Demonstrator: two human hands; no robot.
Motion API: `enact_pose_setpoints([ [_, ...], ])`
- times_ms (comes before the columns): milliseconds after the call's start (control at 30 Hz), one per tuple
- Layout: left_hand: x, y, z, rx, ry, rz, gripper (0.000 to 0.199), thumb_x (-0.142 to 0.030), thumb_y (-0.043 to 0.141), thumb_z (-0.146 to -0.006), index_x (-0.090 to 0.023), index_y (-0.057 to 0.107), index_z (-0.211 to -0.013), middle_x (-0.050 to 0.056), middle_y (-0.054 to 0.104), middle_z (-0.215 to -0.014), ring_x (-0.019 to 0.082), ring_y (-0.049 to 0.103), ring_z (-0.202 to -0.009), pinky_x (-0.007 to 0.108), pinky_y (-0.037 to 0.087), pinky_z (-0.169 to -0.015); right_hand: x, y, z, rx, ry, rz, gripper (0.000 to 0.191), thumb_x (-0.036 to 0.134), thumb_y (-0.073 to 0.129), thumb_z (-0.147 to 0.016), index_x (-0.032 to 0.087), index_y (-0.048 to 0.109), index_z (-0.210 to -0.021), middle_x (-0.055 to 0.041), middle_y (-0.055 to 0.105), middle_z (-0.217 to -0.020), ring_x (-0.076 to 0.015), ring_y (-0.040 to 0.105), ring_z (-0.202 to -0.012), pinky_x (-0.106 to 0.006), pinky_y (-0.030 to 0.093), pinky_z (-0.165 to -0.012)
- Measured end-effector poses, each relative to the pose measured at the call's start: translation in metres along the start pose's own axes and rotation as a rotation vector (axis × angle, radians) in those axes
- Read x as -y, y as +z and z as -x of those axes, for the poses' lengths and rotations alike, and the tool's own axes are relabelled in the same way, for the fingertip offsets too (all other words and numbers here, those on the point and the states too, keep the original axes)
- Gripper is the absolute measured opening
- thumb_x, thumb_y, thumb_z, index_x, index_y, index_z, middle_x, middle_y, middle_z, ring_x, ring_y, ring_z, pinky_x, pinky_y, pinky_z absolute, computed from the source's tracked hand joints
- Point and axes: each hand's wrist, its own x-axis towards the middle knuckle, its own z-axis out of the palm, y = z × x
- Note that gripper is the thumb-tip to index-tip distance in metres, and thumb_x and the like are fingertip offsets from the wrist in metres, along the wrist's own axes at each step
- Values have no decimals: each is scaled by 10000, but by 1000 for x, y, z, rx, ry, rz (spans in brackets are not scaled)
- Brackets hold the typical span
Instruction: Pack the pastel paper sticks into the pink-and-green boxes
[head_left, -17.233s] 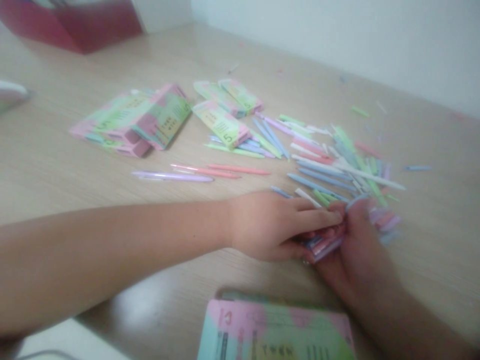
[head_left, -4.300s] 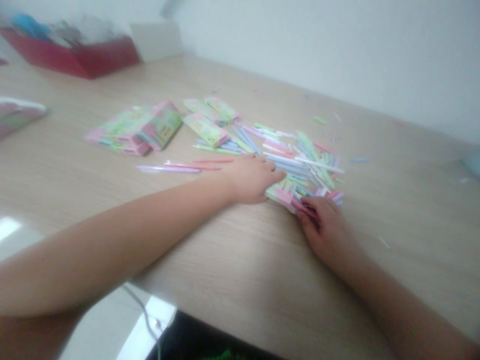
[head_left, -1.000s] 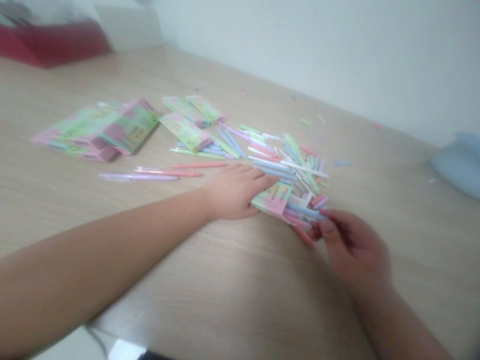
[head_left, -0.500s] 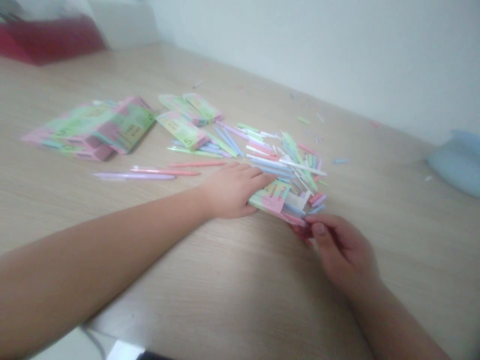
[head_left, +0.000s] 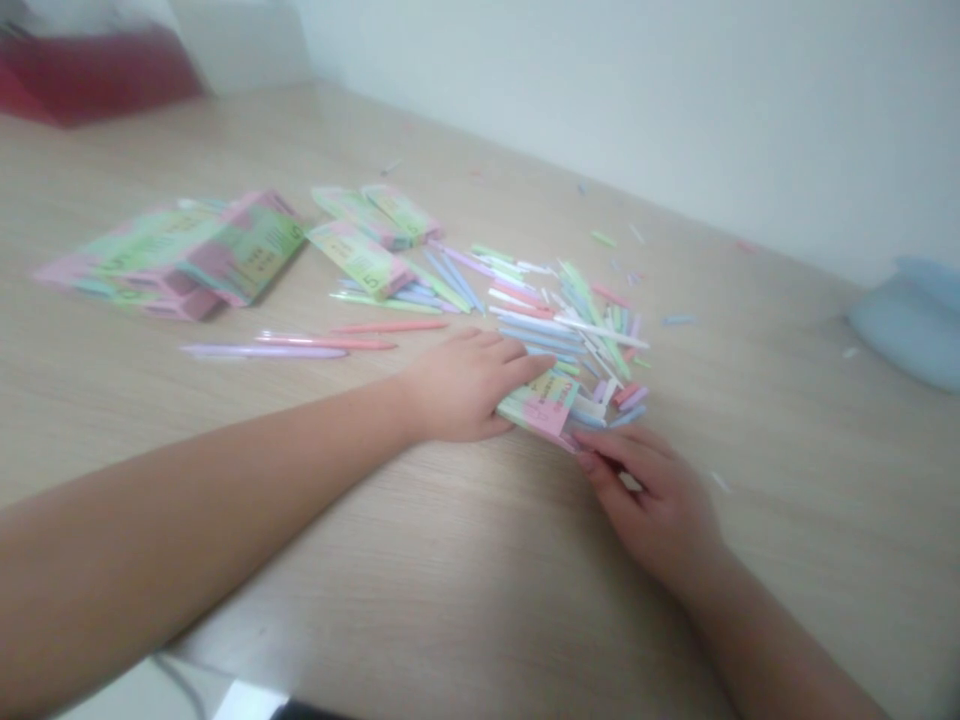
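A small pink, green and yellow box (head_left: 547, 400) lies on the wooden table with its near right end open. My left hand (head_left: 472, 385) is wrapped over its left end, thumb and fingers closed on it. At the open end, my right hand (head_left: 645, 490) pinches the pink edge or something at it; the fingertips partly hide what is there. Just behind the box spreads a pile of pastel sticks (head_left: 540, 325), some long and pen-like, others short pieces.
Several similar boxes (head_left: 255, 250) are stacked at left, with more boxes (head_left: 360, 258) behind my left hand. Loose pink and purple pens (head_left: 300, 351) lie left. A red box (head_left: 105, 75) stands far left, a pale blue object (head_left: 911, 320) far right. Small scraps dot the table.
My right hand has moved left to the box's open end. The reddish item under its fingers no longer shows. A small white scrap now shows to its right. My left hand stays on the box.
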Motion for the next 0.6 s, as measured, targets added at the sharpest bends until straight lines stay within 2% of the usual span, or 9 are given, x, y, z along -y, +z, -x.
enact_pose_setpoints([
  [100, -1, 0, 0, -3, 4, 7, 721, -376, 637, -900, -181, 456, -1570, 148, 650, -1369, 345, 613, -1236, 472, 465, -1056, 1, 1, 3, 3, 7, -6, 198, 239, 644, -1024, 290, 720, -1199, -22, 716, -1013, -175, 689, -866, -302, 588, -761],
  [200, -1, 0, 0, -9, -3, 13, 725, -370, 638, -890, -178, 457, -1566, 152, 648, -1370, 345, 612, -1242, 466, 464, -1059, 2, 3, 6, -120, 67, -28, 175, 262, 693, -986, 256, 647, -1155, 2, 628, -907, -145, 615, -721, -266, 553, -640],
  [300, -2, 0, 0, -11, -5, 12, 719, -376, 638, -893, -176, 460, -1560, 152, 648, -1373, 343, 614, -1241, 459, 463, -1061, 1, 4, 6, -211, 148, -28, 190, 279, 692, -979, 240, 601, -1142, -7, 594, -940, -149, 602, -732, -270, 551, -629],
  [433, -1, -1, 0, -16, -7, 5, 717, -386, 645, -901, -172, 458, -1560, 145, 647, -1378, 340, 612, -1245, 459, 460, -1056, -3, 3, 5, -128, 108, 23, 192, 284, 620, -1025, 243, 646, -1211, -68, 614, -1118, -184, 644, -866, -319, 589, -718],
  [500, -1, -2, 0, -16, -7, -5, 727, -386, 655, -900, -171, 455, -1565, 138, 651, -1370, 338, 613, -1238, 462, 463, -1041, -6, 4, 4, -58, 42, 74, 273, 304, 591, -1040, 246, 653, -1299, -102, 591, -1205, -228, 649, -990, -395, 603, -837],
  [600, -1, -3, 0, -10, -4, -19, 739, -405, 671, -912, -173, 443, -1575, 131, 651, -1370, 330, 610, -1239, 459, 467, -1020, -10, 8, 5, 79, 2, 138, 424, 386, 577, -1041, 266, 598, -1448, -144, 527, -1309, -322, 581, -1207, -555, 542, -1029],
])
